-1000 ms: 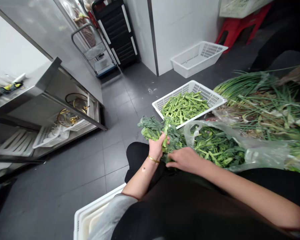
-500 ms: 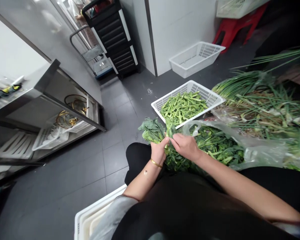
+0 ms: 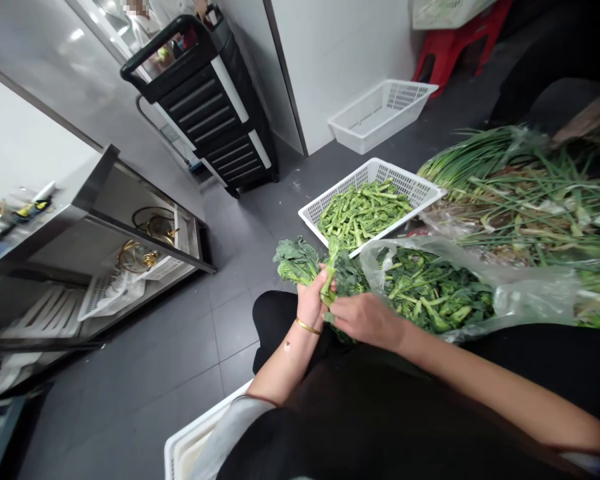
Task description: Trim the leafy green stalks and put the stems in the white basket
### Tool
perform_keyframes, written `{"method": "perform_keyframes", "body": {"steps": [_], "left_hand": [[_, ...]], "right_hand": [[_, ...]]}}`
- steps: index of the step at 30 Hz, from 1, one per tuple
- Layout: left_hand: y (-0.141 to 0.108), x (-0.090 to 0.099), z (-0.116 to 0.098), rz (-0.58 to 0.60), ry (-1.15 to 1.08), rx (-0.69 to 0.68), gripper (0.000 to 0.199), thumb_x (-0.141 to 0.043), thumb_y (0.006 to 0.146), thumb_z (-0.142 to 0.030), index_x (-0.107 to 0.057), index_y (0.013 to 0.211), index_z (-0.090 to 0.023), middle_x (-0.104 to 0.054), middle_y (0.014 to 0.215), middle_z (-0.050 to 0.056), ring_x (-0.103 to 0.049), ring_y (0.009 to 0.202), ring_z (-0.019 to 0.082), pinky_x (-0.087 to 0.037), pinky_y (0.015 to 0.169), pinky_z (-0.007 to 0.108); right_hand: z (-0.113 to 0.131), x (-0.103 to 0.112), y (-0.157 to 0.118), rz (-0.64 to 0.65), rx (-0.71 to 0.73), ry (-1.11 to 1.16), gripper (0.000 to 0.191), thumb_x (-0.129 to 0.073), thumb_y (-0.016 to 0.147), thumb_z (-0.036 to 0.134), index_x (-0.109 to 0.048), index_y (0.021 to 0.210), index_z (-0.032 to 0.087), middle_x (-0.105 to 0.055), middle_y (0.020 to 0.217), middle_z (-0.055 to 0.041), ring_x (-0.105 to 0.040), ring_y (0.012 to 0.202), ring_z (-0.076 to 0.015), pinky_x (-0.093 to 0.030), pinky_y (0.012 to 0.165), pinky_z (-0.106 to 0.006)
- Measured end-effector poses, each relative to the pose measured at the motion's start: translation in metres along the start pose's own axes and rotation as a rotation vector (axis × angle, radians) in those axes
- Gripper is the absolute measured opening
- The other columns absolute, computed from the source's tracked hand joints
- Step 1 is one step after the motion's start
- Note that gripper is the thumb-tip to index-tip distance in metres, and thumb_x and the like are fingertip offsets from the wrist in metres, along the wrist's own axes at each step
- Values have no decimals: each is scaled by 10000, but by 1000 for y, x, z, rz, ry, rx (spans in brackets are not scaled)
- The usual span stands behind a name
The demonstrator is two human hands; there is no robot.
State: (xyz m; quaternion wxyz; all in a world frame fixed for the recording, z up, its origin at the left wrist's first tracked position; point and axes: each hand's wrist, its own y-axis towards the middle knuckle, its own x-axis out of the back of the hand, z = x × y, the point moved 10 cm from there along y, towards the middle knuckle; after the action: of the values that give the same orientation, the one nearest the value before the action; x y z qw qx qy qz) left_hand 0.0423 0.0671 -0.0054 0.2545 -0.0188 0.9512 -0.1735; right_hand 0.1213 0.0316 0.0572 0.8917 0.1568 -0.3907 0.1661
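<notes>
The tiled floor is occupied by a filled basket, a second basket and, apparently, a plastic bag and scallions.

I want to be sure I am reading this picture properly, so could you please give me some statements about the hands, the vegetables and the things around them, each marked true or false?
1. The left hand holds leafy green stalks. True.
2. The gold bracelet is on the right wrist. False: the gold bracelet is on the left wrist.
3. Green stems lie in a white basket beyond the hands. True.
4. The plastic bag of greens is on the person's left. False: the plastic bag is on the right.
5. A red stool stands farther off than that basket. True.
</notes>
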Motion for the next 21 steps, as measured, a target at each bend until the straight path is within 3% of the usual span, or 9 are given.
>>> {"method": "perform_keyframes", "body": {"steps": [4, 6, 8, 11, 13, 16, 19, 21], "left_hand": [[-4, -17, 5, 137, -70, 136, 330, -751, 655, -316, -598, 898, -154, -588, 694, 15, -529, 569, 99, -419, 550, 232], [-5, -23, 11, 185, -114, 190, 296, -729, 681, -294, -588, 902, -157, -576, 694, 15, -516, 568, 95, -414, 543, 228], [-6, -28, 18, 216, -149, 223, 262, -707, 705, -263, -580, 906, -154, -578, 701, 19, -509, 560, 92, -412, 533, 224], [-7, -25, 32, 177, -150, 279, 230, -697, 718, -230, -577, 889, -132, -576, 684, 20, -513, 543, 86, -411, 511, 211], [-4, -18, 39, 102, -135, 303, 225, -706, 715, -215, -577, 870, -116, -571, 664, 17, -515, 531, 78, -413, 505, 199], [24, -22, 32, 25, -37, 268, 149, -678, 764, -195, -584, 845, -114, -580, 653, 17, -505, 518, 66, -419, 512, 198], [87, -57, 11, 43, 123, 229, 61, -600, 832, -160, -597, 797, -110, -587, 628, 26, -502, 517, 70, -418, 518, 209], [135, -92, -1, 76, 169, 231, 67, -600, 831, -162, -618, 831, -98, -601, 636, 36, -520, 525, 87, -432, 529, 227]], "right_hand": [[-64, 19, 2, -55, -351, 370, 436, -482, 824, 587, -538, 641, 195, -532, 470, 20, -485, 445, -129, -329, 495, -253], [-83, 31, 12, -130, -368, 500, 444, -442, 846, 589, -513, 649, 197, -515, 455, 32, -493, 440, -127, -356, 500, -248], [-87, 44, 18, -234, -312, 412, 424, -412, 877, 535, -521, 653, 192, -521, 479, 20, -500, 466, -130, -359, 515, -251], [-61, 56, 8, -382, -156, -33, 400, -354, 925, 382, -531, 626, 183, -572, 577, -43, -510, 553, -143, -334, 556, -275], [-32, 41, -6, -355, 11, -222, 372, -368, 920, 315, -542, 619, 184, -600, 634, -74, -524, 603, -157, -325, 579, -294], [-8, -11, -33, -121, 221, -207, 320, -395, 911, 288, -585, 673, 191, -622, 652, -62, -559, 613, -166, -333, 576, -298], [-40, -65, -54, 163, 51, -180, 311, -421, 925, 355, -625, 757, 190, -657, 669, -45, -599, 588, -172, -333, 534, -278], [-72, -84, -63, 284, -105, -197, 286, -502, 891, 412, -649, 804, 182, -678, 681, -56, -625, 594, -197, -348, 526, -273]]}}
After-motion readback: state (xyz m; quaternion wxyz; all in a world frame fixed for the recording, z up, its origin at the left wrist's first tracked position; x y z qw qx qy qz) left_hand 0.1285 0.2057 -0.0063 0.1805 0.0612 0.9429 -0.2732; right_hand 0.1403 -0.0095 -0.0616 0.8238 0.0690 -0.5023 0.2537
